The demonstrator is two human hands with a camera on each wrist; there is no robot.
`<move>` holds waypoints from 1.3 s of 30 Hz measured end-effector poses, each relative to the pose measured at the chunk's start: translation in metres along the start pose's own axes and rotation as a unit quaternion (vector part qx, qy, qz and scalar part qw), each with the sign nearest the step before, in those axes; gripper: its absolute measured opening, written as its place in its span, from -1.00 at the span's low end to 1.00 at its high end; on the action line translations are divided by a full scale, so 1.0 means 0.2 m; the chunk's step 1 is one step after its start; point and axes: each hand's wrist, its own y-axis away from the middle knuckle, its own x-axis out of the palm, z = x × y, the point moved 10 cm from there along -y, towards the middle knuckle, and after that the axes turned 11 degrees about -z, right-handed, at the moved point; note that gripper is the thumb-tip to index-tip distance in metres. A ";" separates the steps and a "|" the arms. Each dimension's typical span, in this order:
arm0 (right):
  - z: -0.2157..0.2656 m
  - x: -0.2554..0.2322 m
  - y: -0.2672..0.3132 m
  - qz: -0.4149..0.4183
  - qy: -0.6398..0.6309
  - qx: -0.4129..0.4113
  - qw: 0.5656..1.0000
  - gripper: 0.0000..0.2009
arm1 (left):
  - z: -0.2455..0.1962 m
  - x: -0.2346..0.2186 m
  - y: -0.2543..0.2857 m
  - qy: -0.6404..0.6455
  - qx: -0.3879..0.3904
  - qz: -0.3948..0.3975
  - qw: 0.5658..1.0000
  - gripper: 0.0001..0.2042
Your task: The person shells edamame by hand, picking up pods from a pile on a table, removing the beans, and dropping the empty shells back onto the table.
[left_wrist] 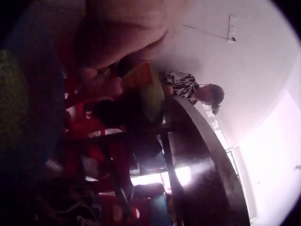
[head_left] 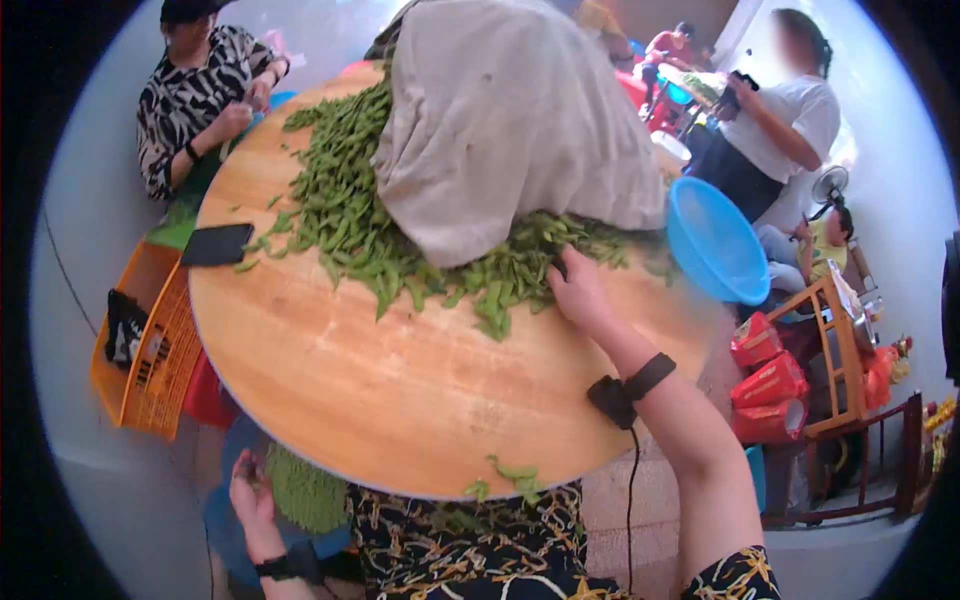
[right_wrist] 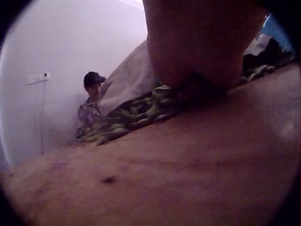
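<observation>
A large heap of green bean pods (head_left: 345,190) lies on the round wooden table (head_left: 400,390), partly covered by a beige cloth (head_left: 520,110). My right hand (head_left: 583,292) reaches into the near edge of the heap, its fingertips hidden among the pods; a dark patch shows by the fingers. Below the table's left front edge, my left hand (head_left: 255,500) is over a blue basin (head_left: 225,530) beside a mass of shelled green beans (head_left: 305,490). Something small and dark shows at its fingertips, and I cannot tell whether the hand grips it.
A black phone (head_left: 217,245) lies at the table's left edge, above an orange plastic basket (head_left: 150,350). A blue colander (head_left: 717,240) stands tilted at the right edge. A few loose pods (head_left: 515,475) lie at the near edge. One person (head_left: 205,110) sits across at left; another (head_left: 785,115) stands at right.
</observation>
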 end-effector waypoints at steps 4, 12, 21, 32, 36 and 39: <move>0.21 0.09 0.19 0.109 -0.074 -0.036 0.991 -0.76 | -0.21 0.34 0.35 0.044 0.017 0.060 0.997 -0.76; 0.34 -0.14 0.31 0.157 0.041 -0.110 0.981 -0.81 | -0.23 1.08 1.13 -0.229 0.203 0.309 0.901 -0.84; 0.33 -0.02 0.54 0.132 0.180 -0.127 0.967 -0.77 | 0.09 1.55 1.67 -0.299 0.391 0.513 0.703 -0.80; 0.33 -0.04 0.84 0.251 -0.253 0.025 0.934 -0.82 | 0.16 1.62 1.70 -0.352 0.541 0.454 0.614 -0.77; 0.26 -0.03 0.85 0.200 -0.402 0.240 0.861 -0.85 | 0.12 1.63 1.63 -0.324 0.459 0.447 0.696 -0.86; 0.19 -0.14 0.77 0.071 -0.317 0.160 0.932 -0.85 | 0.11 1.61 1.51 -0.329 0.415 0.416 0.740 -0.90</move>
